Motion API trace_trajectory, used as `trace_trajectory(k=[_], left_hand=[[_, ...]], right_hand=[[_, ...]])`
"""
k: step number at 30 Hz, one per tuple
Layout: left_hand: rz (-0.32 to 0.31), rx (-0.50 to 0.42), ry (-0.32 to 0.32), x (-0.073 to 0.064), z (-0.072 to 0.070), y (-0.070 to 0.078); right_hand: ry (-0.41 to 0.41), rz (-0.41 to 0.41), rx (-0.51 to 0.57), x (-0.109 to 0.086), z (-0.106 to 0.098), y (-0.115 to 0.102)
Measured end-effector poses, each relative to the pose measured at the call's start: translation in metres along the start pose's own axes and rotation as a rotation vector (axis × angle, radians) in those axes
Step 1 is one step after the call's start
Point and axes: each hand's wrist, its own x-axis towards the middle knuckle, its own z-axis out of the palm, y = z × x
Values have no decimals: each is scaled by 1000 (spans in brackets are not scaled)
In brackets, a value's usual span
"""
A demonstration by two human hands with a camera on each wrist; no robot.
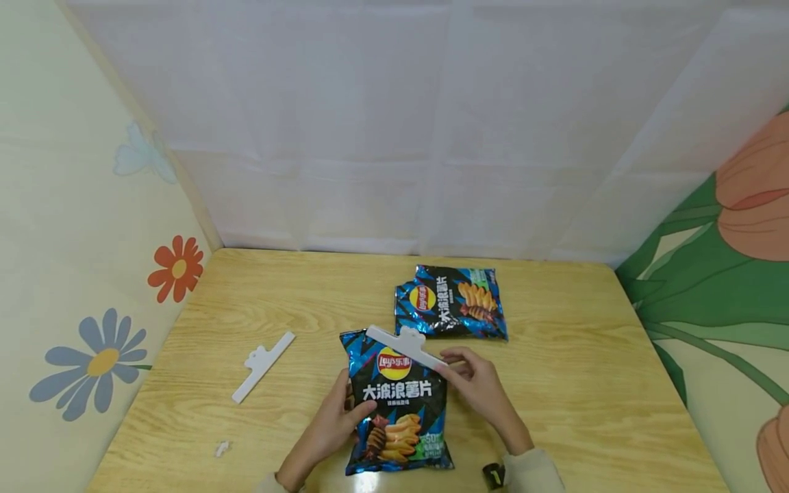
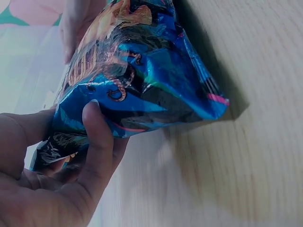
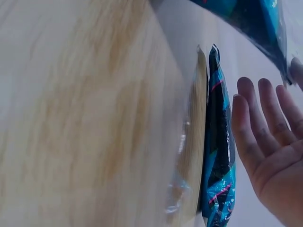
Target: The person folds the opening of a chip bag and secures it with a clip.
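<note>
A blue and black bag of potato chips (image 1: 401, 411) is tilted up over the wooden table, its printed front facing me. My left hand (image 1: 335, 419) grips its left side, thumb on the front; in the left wrist view the fingers (image 2: 98, 137) press into the shiny foil near a lower corner. Across the bag's top lies a long white clip (image 1: 409, 344), slanting down to the right. At the clip's right end is my right hand (image 1: 477, 383), its thumb touching there. The right wrist view shows that hand's fingers (image 3: 270, 113) spread and nearly straight.
Behind the held bag, more chip bags (image 1: 456, 301) of the same print lie overlapping. Another white clip (image 1: 264, 366) rests on the table at the left. A small white scrap (image 1: 222, 448) sits nearer, and a small black object (image 1: 493, 474) lies beside the right sleeve.
</note>
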Motion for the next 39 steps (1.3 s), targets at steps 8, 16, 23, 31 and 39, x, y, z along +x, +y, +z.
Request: trace_trajectory(k=[8, 16, 23, 31, 39], left_hand=[[62, -28, 37, 2, -7, -3], [97, -30, 108, 9, -13, -2], [80, -24, 172, 15, -23, 2], [65, -15, 236, 24, -36, 6], [82, 5, 274, 34, -51, 9]], right_hand=[[32, -87, -32, 4, -12, 8], [67, -73, -112, 11, -24, 7], [91, -119, -162, 17, -35, 11], [142, -197, -236, 24, -46, 15], [177, -199, -221, 31, -55, 19]])
